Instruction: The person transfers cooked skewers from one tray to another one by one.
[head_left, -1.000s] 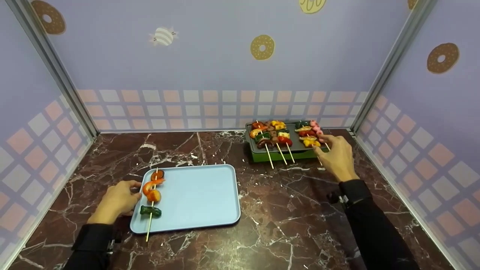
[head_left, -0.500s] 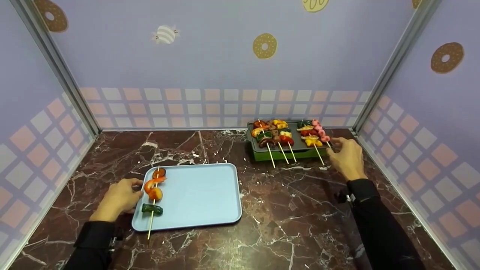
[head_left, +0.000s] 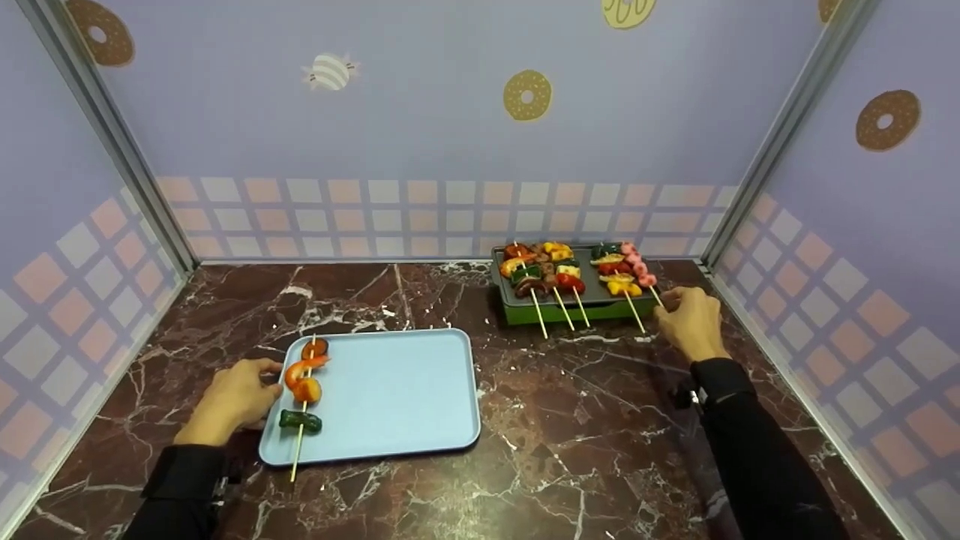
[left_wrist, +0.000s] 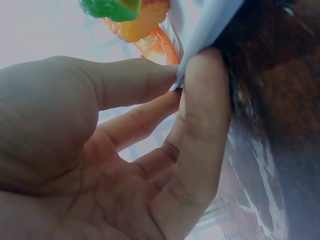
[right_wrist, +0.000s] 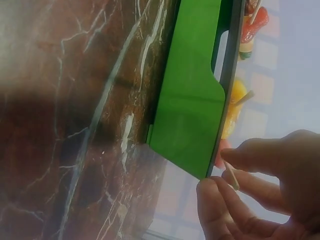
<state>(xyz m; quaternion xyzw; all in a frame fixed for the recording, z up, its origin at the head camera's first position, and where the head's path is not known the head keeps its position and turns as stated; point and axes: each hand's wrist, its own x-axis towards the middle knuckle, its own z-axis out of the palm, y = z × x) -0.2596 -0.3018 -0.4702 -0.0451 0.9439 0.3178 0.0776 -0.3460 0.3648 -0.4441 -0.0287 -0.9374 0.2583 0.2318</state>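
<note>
My left hand (head_left: 238,397) grips the left rim of a light blue tray (head_left: 397,397); thumb and fingers pinch that rim (left_wrist: 207,32) in the left wrist view. A skewer with shrimp and green pepper (head_left: 301,422) lies along the tray's left side, its stick overhanging the front edge. At the back right, my right hand (head_left: 691,319) pinches the stick end of a pink-pieced skewer (head_left: 637,264) on the grill's right side. The right wrist view has that stick (right_wrist: 231,177) between thumb and fingers. Left of it lies a skewer with yellow and red pieces (head_left: 621,286).
The green grill (head_left: 517,312) with a dark plate (head_left: 592,289) stands near the back wall. Several more skewers (head_left: 568,281) lie on its left half, sticks pointing forward. Brown marble tabletop (head_left: 540,420) stretches between tray and grill. Patterned walls (head_left: 450,135) enclose the back and sides.
My right hand has shifted right and slightly nearer, off the front of the yellow-and-red skewer to the pink one's stick end. The left hand stays at the tray.
</note>
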